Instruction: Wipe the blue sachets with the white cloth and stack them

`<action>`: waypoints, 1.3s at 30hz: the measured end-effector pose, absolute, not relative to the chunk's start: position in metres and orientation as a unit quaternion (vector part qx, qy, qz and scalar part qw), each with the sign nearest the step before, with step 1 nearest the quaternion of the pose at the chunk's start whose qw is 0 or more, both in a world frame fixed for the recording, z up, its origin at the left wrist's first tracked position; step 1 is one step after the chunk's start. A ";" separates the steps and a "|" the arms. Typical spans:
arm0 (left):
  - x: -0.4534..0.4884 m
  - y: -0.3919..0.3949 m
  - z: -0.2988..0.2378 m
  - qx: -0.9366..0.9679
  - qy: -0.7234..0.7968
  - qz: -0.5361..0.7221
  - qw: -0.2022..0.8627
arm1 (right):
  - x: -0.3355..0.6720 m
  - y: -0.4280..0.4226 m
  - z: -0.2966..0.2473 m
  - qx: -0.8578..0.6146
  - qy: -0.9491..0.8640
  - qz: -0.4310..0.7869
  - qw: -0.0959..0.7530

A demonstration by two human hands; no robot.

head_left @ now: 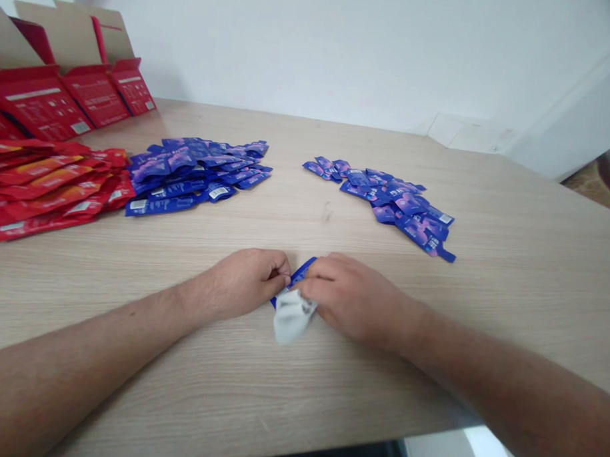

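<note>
Head view: white cloth (292, 319) in right hand (350, 293) by blue packet (302, 272)

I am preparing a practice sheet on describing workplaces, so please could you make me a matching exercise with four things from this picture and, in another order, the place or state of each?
Things
1. red sachets
2. single blue sachet
3. red cartons
4. smaller heap of blue sachets

Places or states
A. standing, with flaps raised
B. lying beyond the right hand
C. piled flat at the picture's left edge
D. between the left hand and the right hand

Right pairs: 1-C, 2-D, 3-A, 4-B
</note>
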State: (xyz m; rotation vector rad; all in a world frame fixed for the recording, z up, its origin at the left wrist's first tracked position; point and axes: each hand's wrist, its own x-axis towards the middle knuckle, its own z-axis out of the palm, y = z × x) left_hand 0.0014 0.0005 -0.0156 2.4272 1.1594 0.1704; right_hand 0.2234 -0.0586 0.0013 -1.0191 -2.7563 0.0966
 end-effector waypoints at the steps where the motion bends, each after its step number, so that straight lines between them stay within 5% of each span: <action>1: 0.001 0.001 -0.016 0.879 0.417 0.058 0.222 | 0.222 -0.061 0.002 -0.314 -0.944 0.040 0.088; 9: 0.002 0.000 -0.014 0.872 0.428 0.055 0.230 | 0.235 -0.049 0.001 -0.399 -0.909 0.026 0.117; 15: 0.001 0.001 -0.014 0.882 0.412 0.048 0.225 | 0.231 -0.056 0.002 -0.284 -0.954 0.059 0.073; 22: 0.000 0.001 -0.015 0.876 0.419 0.048 0.233 | 0.240 -0.041 -0.004 -0.390 -0.911 0.030 0.128; 26: -0.001 0.003 -0.017 0.880 0.410 0.046 0.234 | 0.236 -0.049 -0.001 -0.300 -0.948 0.070 0.082; 32: 0.000 0.002 -0.016 0.878 0.418 0.049 0.229 | 0.246 -0.038 -0.002 -0.408 -0.905 0.038 0.116; 39: 0.000 0.001 -0.014 0.881 0.411 0.044 0.229 | 0.243 -0.044 0.004 -0.322 -0.938 0.106 0.065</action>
